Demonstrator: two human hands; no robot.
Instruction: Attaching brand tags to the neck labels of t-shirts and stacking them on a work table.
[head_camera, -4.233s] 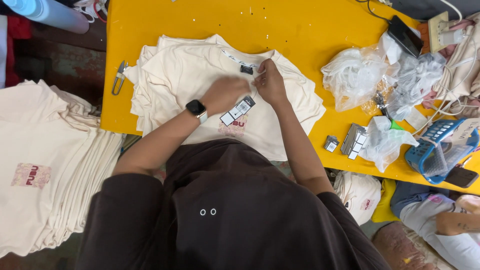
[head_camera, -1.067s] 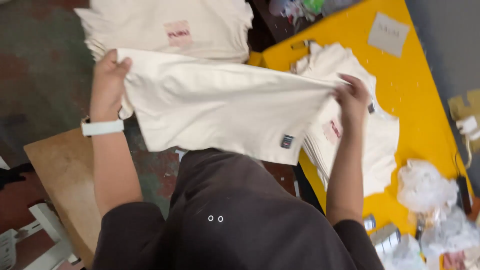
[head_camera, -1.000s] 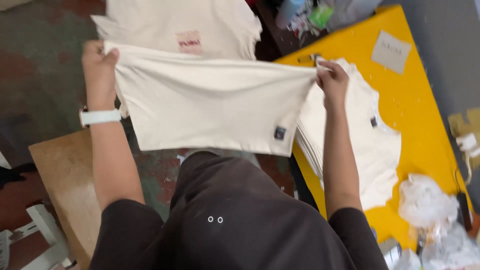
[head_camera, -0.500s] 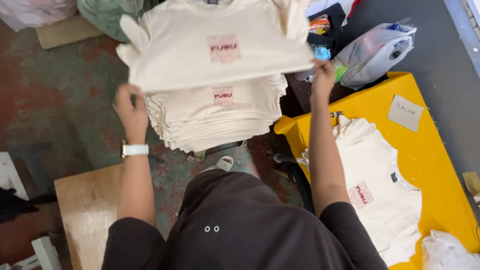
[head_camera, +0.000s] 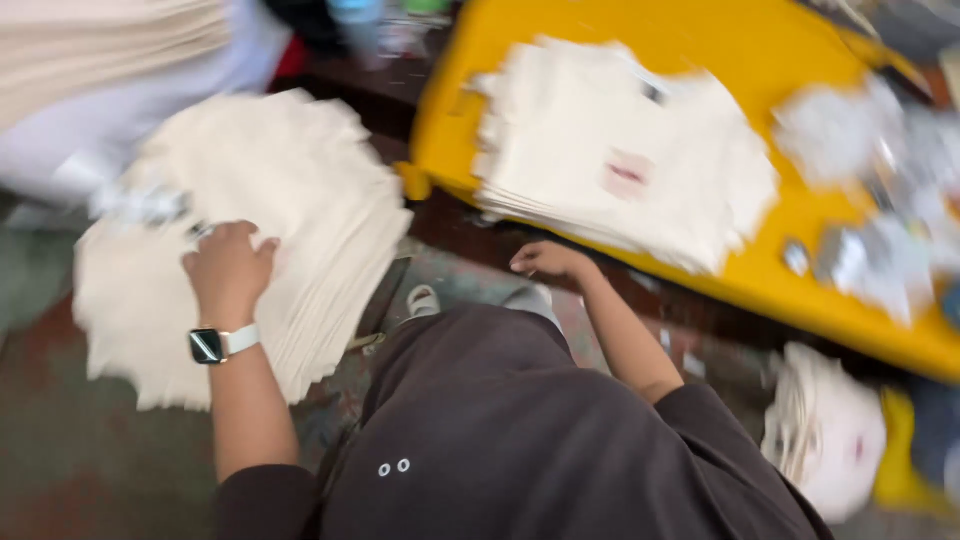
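On the yellow table (head_camera: 800, 290) lies a second pile of cream shirts (head_camera: 620, 150); crumpled plastic bags (head_camera: 880, 190) lie beside it.

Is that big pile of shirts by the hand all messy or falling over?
A bit messy. The cream shirt pile under the left hand is fanned out, its edges stepping sideways instead of lining up. The stack on the yellow table is uneven too. The picture is blurry, and nothing looks spilled or torn.

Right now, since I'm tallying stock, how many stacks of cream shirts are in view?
4: the stack under the left hand at, one on the yellow table, one at top left, one at lower right. Blur may hide others.
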